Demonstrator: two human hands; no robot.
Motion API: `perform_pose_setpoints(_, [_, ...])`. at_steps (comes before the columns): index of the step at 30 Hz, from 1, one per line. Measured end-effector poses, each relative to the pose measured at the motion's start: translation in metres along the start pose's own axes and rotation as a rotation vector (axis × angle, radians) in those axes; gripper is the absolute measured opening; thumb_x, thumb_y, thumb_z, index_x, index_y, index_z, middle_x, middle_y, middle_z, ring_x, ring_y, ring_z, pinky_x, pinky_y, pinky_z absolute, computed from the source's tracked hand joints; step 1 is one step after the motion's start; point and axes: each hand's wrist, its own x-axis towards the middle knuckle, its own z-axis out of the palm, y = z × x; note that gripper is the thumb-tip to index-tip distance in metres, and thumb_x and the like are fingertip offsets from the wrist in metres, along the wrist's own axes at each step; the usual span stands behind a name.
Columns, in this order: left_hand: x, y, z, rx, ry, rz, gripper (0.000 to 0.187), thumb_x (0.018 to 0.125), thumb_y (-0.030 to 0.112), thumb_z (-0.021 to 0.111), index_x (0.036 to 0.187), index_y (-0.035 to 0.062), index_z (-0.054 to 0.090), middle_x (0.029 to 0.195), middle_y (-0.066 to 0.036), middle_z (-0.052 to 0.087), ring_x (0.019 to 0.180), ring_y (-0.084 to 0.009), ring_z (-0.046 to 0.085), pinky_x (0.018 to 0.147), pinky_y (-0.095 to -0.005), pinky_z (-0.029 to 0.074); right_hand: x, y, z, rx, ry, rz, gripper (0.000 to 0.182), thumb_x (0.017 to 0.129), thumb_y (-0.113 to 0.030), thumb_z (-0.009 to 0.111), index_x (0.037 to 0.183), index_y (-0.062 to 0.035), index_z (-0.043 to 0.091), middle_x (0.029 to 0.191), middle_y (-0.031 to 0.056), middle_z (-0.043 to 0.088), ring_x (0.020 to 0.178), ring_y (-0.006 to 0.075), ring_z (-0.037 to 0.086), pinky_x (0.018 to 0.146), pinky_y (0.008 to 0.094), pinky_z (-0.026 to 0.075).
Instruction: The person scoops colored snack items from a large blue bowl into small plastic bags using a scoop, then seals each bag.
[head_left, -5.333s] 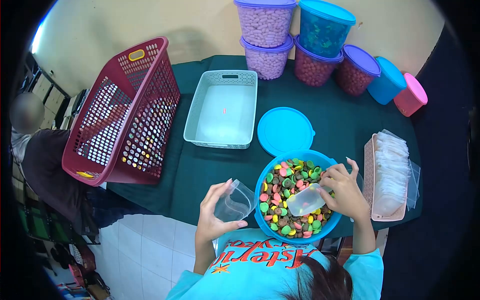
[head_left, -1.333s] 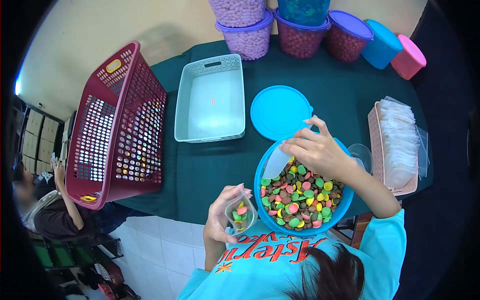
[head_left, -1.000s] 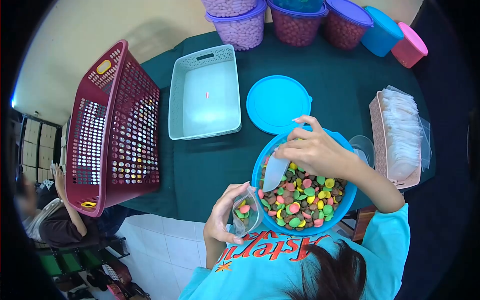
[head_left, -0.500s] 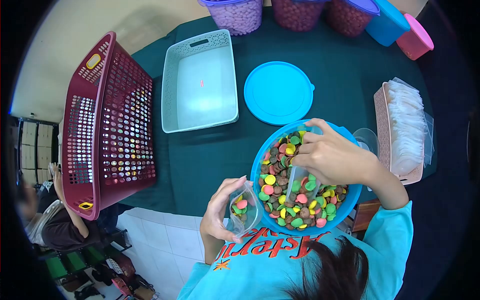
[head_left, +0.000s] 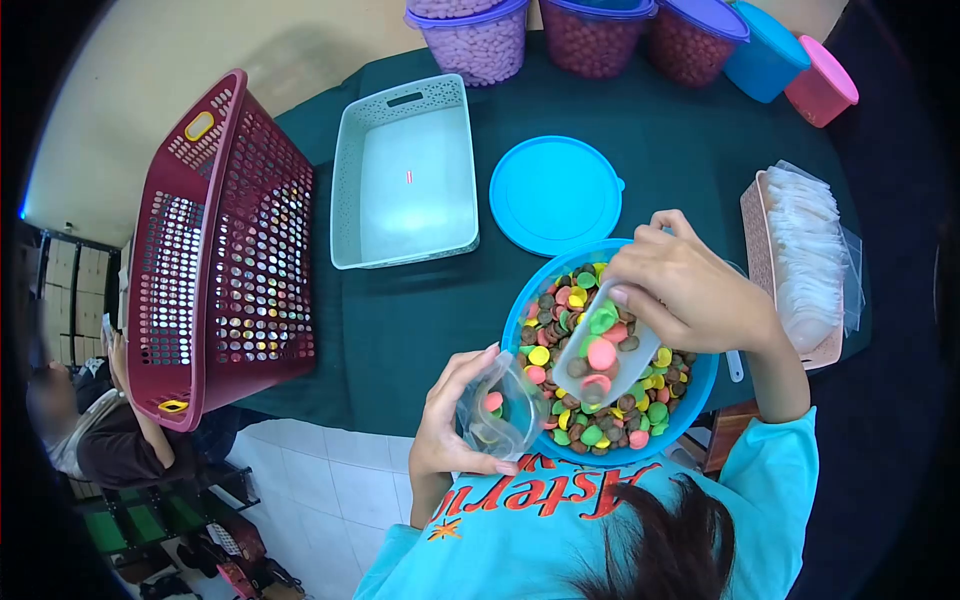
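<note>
My left hand [head_left: 440, 425] is wrapped round a clear plastic pouch [head_left: 515, 440], its mouth held wide, with a few coloured pieces inside. A translucent plastic scoop [head_left: 642, 372] is gripped in my right hand [head_left: 695, 285]. Green, pink and brown round sweets [head_left: 602, 354] lie in the scoop, which tilts toward the pouch and is apart from it. Below the scoop, a blue tub [head_left: 512, 335] holds many brown, green, yellow and pink sweets [head_left: 588, 436]. The tub sits against the front of my blue shirt.
Beyond the tub lie a blue lid [head_left: 556, 195] and a pale green basket [head_left: 455, 215]. A tall maroon basket [head_left: 215, 300] stands left. At right, a pink basket [head_left: 765, 235] holds stacked clear pouches [head_left: 808, 260]. Lidded tubs [head_left: 595, 45] line the back. Another person [head_left: 120, 425] is far left.
My right hand has lifted the scoop out of the sweets, loaded, and turned it toward the pouch. The pouch in my left hand has tilted toward the scoop.
</note>
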Motion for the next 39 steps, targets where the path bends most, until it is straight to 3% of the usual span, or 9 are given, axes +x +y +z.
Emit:
perform_pose_setpoints(6, [0.008,0.015,0.011,0.224,0.067,0.029,0.102,0.039,0.033,0.086,0.125,-0.0002,0.042,0.114,-0.017,0.047,0.104,-0.0271,0.050,0.087,-0.0365,0.041,0.013,-0.042,-0.006,-0.288,-0.005,-0.004,0.007,0.074,-0.009,0.053,0.076,-0.0030,0.057,0.067,0.0066,0.053,0.070,0.0215,0.048,0.078,0.0382,0.033])
perform_pose_setpoints(9, [0.011,0.020,0.017,0.333,0.076,0.015,0.101,0.040,0.032,0.086,0.125,0.0006,0.042,0.114,-0.017,0.047,0.104,-0.0277,0.051,0.087,-0.0362,0.041,0.018,-0.070,0.010,-0.595,0.131,0.001,0.015,0.060,-0.013,0.058,0.069,-0.0014,0.055,0.064,0.0085,0.053,0.071,0.0211,0.049,0.078,0.0364,0.035])
perform_pose_setpoints(14, [0.011,0.018,0.021,0.334,0.083,0.048,0.099,0.041,0.029,0.086,0.125,-0.0006,0.041,0.114,-0.017,0.047,0.103,-0.0276,0.050,0.085,-0.0350,0.042,0.021,-0.095,0.024,-0.898,0.151,-0.126,0.013,0.059,-0.015,0.057,0.062,-0.0023,0.053,0.059,0.0081,0.048,0.068,0.0217,0.048,0.075,0.0350,0.039])
perform_pose_setpoints(23, [0.007,0.016,0.015,0.324,0.154,0.077,0.101,0.041,0.031,0.086,0.125,-0.0005,0.040,0.113,-0.017,0.047,0.102,-0.0257,0.051,0.085,-0.0351,0.043,-0.005,-0.074,-0.014,-0.610,0.238,0.126,0.012,0.064,-0.008,0.056,0.073,-0.0014,0.053,0.066,0.0085,0.051,0.070,0.0238,0.048,0.077,0.0382,0.034])
perform_pose_setpoints(28, [0.012,0.025,0.016,0.362,0.158,0.073,0.100,0.043,0.035,0.085,0.125,0.0001,0.040,0.114,-0.017,0.046,0.104,-0.0278,0.047,0.086,-0.0375,0.039,-0.033,-0.037,0.001,-0.373,0.000,0.338,0.007,0.072,-0.007,0.053,0.073,-0.0001,0.052,0.069,0.0109,0.054,0.073,0.0276,0.050,0.080,0.0383,0.033])
perform_pose_setpoints(32, [0.027,0.035,0.024,0.494,0.050,0.160,0.097,0.048,0.039,0.082,0.126,0.0006,0.038,0.115,-0.016,0.045,0.103,-0.0302,0.045,0.087,-0.0393,0.035,-0.043,-0.029,0.022,-0.243,0.196,0.195,0.011,0.073,-0.010,0.054,0.079,-0.0005,0.054,0.074,0.0122,0.053,0.074,0.0283,0.050,0.079,0.0371,0.033])
perform_pose_setpoints(34, [0.031,0.037,0.030,0.526,0.044,0.179,0.096,0.050,0.040,0.081,0.126,0.0005,0.037,0.115,-0.015,0.045,0.102,-0.0295,0.045,0.086,-0.0389,0.034,-0.043,-0.042,0.023,0.090,0.444,0.321,0.017,0.073,-0.014,0.057,0.086,-0.0019,0.055,0.077,0.0126,0.053,0.075,0.0285,0.049,0.075,0.0362,0.035])
perform_pose_setpoints(36, [0.036,0.041,0.033,0.604,0.036,0.179,0.100,0.043,0.037,0.084,0.125,0.0005,0.040,0.114,-0.017,0.046,0.102,-0.0289,0.046,0.086,-0.0377,0.037,-0.050,-0.056,0.028,0.503,0.389,0.330,0.022,0.073,-0.018,0.062,0.086,-0.0017,0.055,0.075,0.0099,0.054,0.069,0.0245,0.051,0.062,0.0332,0.040])
perform_pose_setpoints(39, [0.038,0.039,0.037,0.670,0.025,0.173,0.102,0.044,0.041,0.083,0.127,0.0009,0.038,0.114,-0.017,0.045,0.106,-0.0304,0.043,0.089,-0.0399,0.032,-0.043,-0.068,0.042,0.465,0.316,0.305,0.016,0.073,-0.014,0.062,0.081,-0.0011,0.056,0.070,0.0085,0.054,0.063,0.0217,0.052,0.057,0.0311,0.041])
